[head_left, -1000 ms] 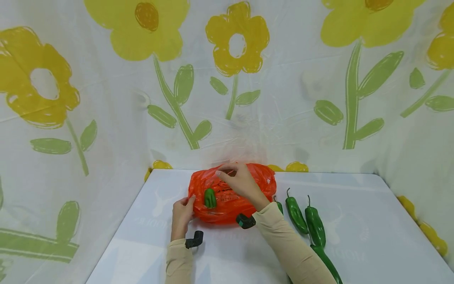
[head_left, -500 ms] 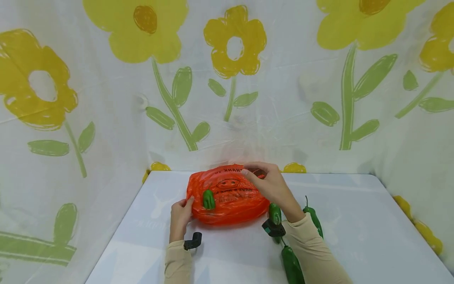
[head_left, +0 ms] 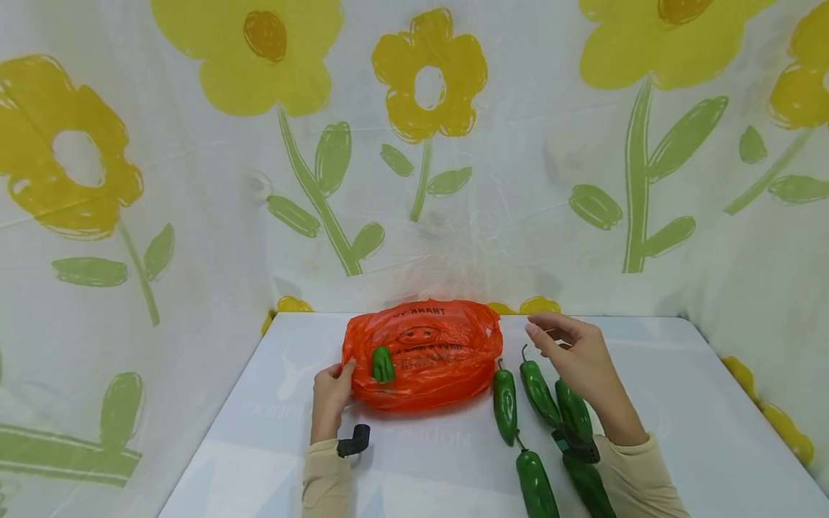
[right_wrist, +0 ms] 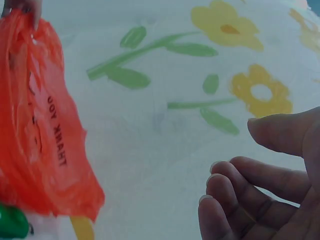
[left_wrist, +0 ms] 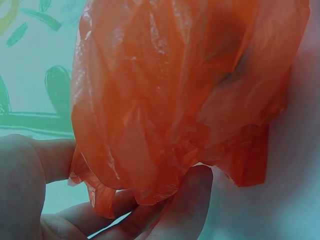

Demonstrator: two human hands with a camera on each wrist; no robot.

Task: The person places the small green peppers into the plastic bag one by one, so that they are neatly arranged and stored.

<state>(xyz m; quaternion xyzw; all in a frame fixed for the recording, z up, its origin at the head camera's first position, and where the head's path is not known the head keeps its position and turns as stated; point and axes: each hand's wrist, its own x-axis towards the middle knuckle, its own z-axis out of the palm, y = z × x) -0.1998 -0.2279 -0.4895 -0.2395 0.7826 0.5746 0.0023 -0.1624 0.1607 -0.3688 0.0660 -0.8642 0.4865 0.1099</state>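
A crinkled red plastic bag (head_left: 430, 378) with dark printing lies toward the back of the table. My left hand (head_left: 330, 396) pinches its left edge between thumb and fingers; the left wrist view shows the gathered plastic (left_wrist: 145, 165) there. A stubby green pepper (head_left: 383, 365) shows against the bag's front left. My right hand (head_left: 586, 360) is raised to the right of the bag, fingers loosely bent and holding nothing. Below it are several long green chili peppers, among them one beside the bag (head_left: 505, 406) and one nearer the front (head_left: 536, 482).
Another chili pepper (head_left: 539, 392) lies between the bag and my right forearm, and one (head_left: 586, 485) is partly covered by the right wrist camera (head_left: 575, 444). A white cloth (head_left: 518, 180) printed with yellow flowers hangs behind the white table (head_left: 686, 417).
My right hand has moved from over the bag to the right, above the chili peppers, uncovering the bag's right side. The left hand keeps its grip on the bag's edge.
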